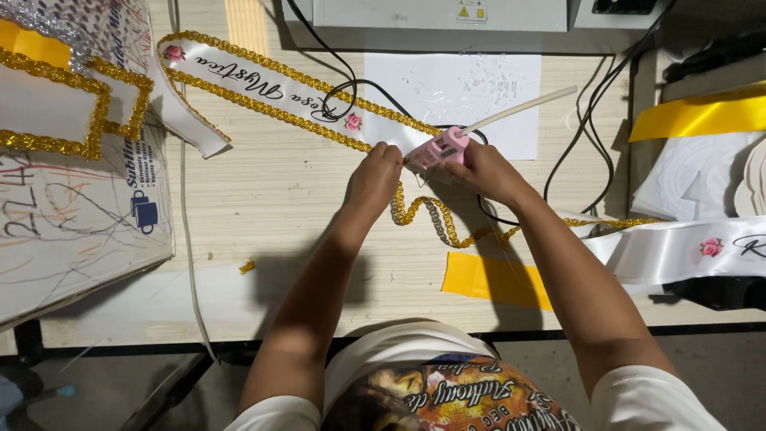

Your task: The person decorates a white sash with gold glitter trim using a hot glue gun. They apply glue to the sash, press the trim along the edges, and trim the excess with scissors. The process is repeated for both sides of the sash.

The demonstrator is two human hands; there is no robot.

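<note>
The person leans over a pale wooden table (263,199), both hands meeting near its middle. The right hand (483,172) is wrapped around a pink glue gun (440,148), a whitish glue stick (523,109) poking out of its back toward the upper right, its nozzle pointing left at the edge of a white satin sash (263,84). The left hand (375,177) is closed down on that sash right beside the nozzle, fingertips pinching the ribbon and the gold braid trim (435,217) that curls loose below the hands. The sash runs diagonally up to the left, already edged in gold, with black script lettering and small pink rose prints. At the right edge lies another white ribbon (678,249) with a rose print, and above it a band of yellow ribbon (702,116). A flat yellow strip (495,281) lies on the table beneath the right forearm. At the far left sits a white printed package (88,231) with blue lettering and a small blue mug picture, scribbled over in pen, with gold-framed pieces on top. A white sheet of paper (495,72) lies behind the hands, black cables (590,128) looping across it.
</note>
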